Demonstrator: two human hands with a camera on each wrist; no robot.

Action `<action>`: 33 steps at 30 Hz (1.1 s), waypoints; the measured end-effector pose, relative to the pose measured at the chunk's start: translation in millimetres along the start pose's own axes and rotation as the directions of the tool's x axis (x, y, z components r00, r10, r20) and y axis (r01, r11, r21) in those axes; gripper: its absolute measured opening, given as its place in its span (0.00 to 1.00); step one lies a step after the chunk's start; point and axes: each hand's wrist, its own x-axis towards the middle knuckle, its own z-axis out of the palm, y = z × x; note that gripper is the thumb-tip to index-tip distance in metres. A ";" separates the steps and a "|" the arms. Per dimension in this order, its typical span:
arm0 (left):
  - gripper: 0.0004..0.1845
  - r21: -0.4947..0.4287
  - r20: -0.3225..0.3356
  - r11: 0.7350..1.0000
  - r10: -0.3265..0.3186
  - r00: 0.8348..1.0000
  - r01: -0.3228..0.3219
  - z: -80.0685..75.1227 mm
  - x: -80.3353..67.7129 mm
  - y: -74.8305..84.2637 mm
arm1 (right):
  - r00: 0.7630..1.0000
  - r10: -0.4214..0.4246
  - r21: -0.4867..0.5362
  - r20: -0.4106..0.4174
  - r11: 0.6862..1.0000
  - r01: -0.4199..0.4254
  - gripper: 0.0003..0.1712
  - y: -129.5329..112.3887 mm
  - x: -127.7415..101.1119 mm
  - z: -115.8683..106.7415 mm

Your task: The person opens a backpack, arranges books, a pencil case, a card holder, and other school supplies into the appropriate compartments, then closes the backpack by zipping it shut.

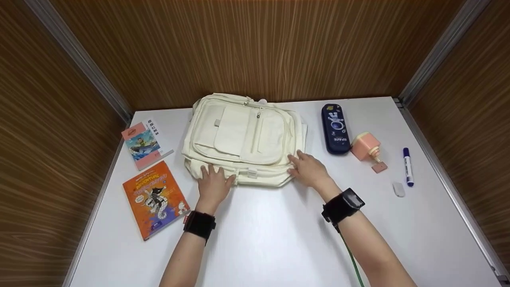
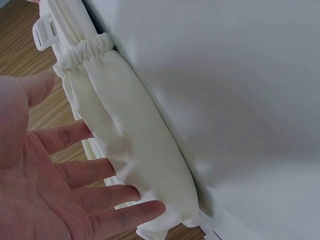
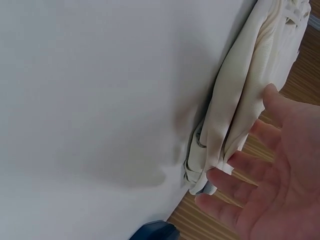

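Note:
A cream backpack (image 1: 239, 137) lies flat at the back of the white table, its front pockets and zips facing up. My left hand (image 1: 213, 185) touches the near side of the bag at its left. In the left wrist view, that hand's spread fingers (image 2: 95, 172) rest against an elastic-topped side pocket (image 2: 130, 135). At the bag's near right corner is my right hand (image 1: 310, 169). The right wrist view has its fingers (image 3: 235, 185) extended along the bag's edge (image 3: 240, 95), touching the fabric without curling round it.
Left of the bag lie a pink booklet (image 1: 142, 145) and an orange book (image 1: 155, 199). To the right are a navy pencil case (image 1: 335, 129), a pink pencil sharpener-like item (image 1: 365, 146), a blue-capped marker (image 1: 408, 167) and a white eraser (image 1: 398, 189). Wood-grain panels (image 1: 271, 48) enclose the table.

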 end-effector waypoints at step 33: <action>0.39 -0.176 0.121 0.983 -0.020 0.992 0.041 5.4 55.0 -16.6 | 0.977 -0.205 -0.025 -0.050 0.979 0.204 0.25 -43.5 -65.2 0.1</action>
